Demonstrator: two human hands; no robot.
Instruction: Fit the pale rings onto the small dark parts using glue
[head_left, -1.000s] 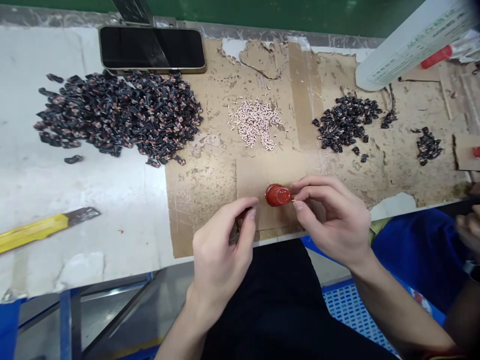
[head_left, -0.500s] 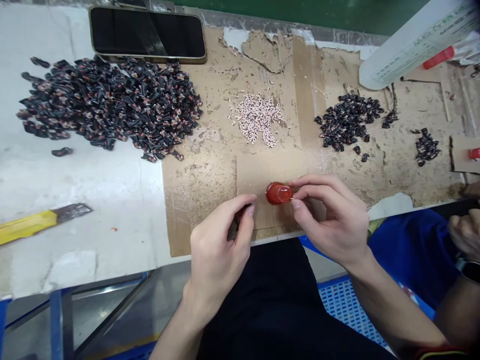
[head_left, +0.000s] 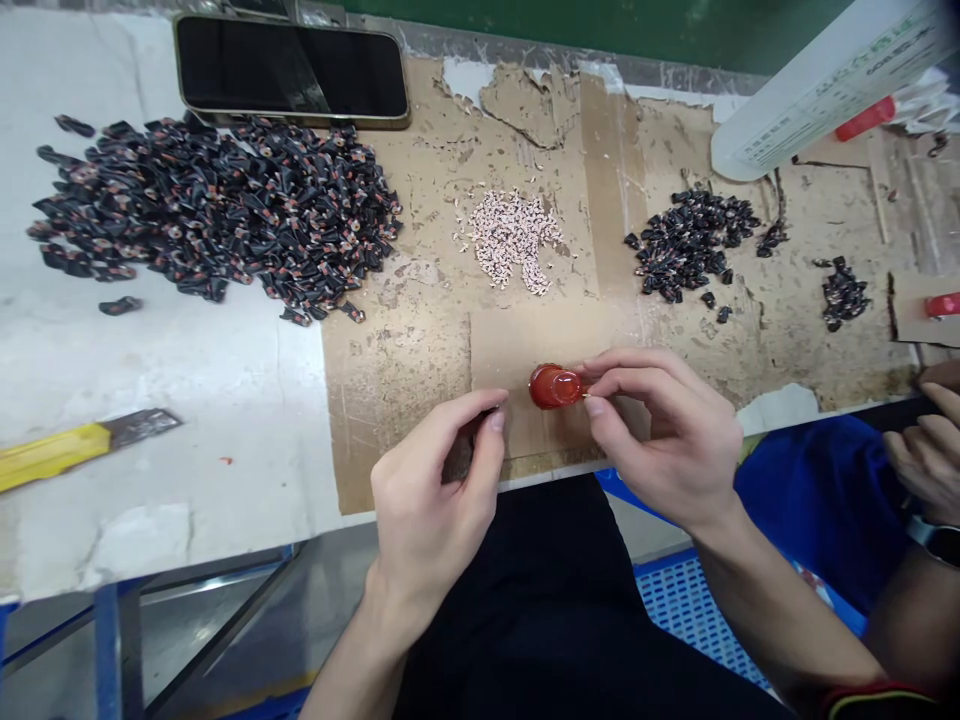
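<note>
A small red cup-like container (head_left: 556,386) with a glossy, see-through look lies on a square of cardboard in front of me. My right hand (head_left: 660,430) is at its right side, thumb and fingers pinched on a tiny pale piece (head_left: 586,395) touching or close to the cup's edge. To the left of the cup, my left hand (head_left: 442,475) holds thumb and forefinger together; something dark shows at the fingertips, too small to name. Beyond the cup lies a heap of tiny pinkish-white pieces (head_left: 514,238).
A large pile of black pieces with reddish ends (head_left: 225,210) lies left, below a phone (head_left: 292,68). Smaller black piles (head_left: 694,240) lie right, near a white bottle (head_left: 810,95). A yellow-handled blade (head_left: 75,448) rests at left. Another person's hand (head_left: 930,450) is at far right.
The view has shifted very slightly, and both hands keep nearly the same pose by the red cup. At the far right, the other person's hand has moved a little.
</note>
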